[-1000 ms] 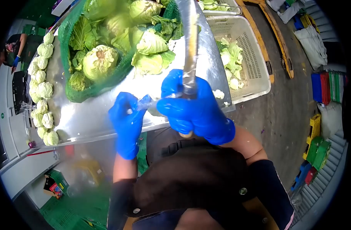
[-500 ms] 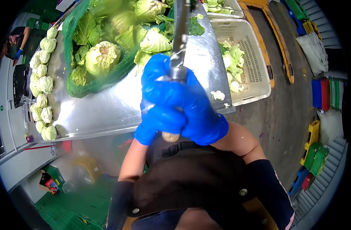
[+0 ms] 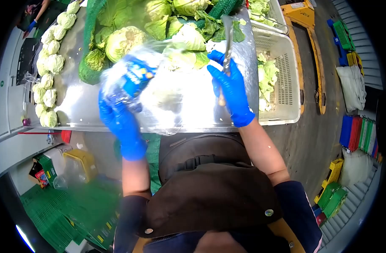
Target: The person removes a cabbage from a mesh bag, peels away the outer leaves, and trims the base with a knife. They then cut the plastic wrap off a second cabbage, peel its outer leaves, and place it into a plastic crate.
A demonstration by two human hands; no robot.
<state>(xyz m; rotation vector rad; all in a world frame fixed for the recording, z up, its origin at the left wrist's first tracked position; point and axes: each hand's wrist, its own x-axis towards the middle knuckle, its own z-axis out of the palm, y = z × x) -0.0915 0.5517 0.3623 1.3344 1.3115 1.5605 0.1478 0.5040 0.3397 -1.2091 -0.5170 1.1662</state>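
My left hand (image 3: 119, 120), in a blue glove, is closed on a clear plastic bag (image 3: 159, 99) with a blue and yellow printed part. The bag is partly blurred and hangs over the metal table (image 3: 81, 111). My right hand (image 3: 233, 86), also gloved, holds a knife (image 3: 228, 40) with its blade pointing up and away from me. Beyond my hands, a cabbage with a brown cut base (image 3: 125, 42) lies in a green net sack (image 3: 89, 69). Loose leaves and a paler cabbage (image 3: 189, 37) sit between the sack and the knife.
A row of trimmed cabbages (image 3: 54, 64) lines the table's left side. A white crate (image 3: 288, 80) with leaves stands at the right, beside a yellow pallet jack (image 3: 313, 55). Another person's gloved hand (image 3: 32, 26) shows at the upper left. Green crates (image 3: 53, 211) lie lower left.
My hands have moved apart. The left one has moved left and now holds the plastic bag; the right one has shifted right with the knife. The view has shifted too.
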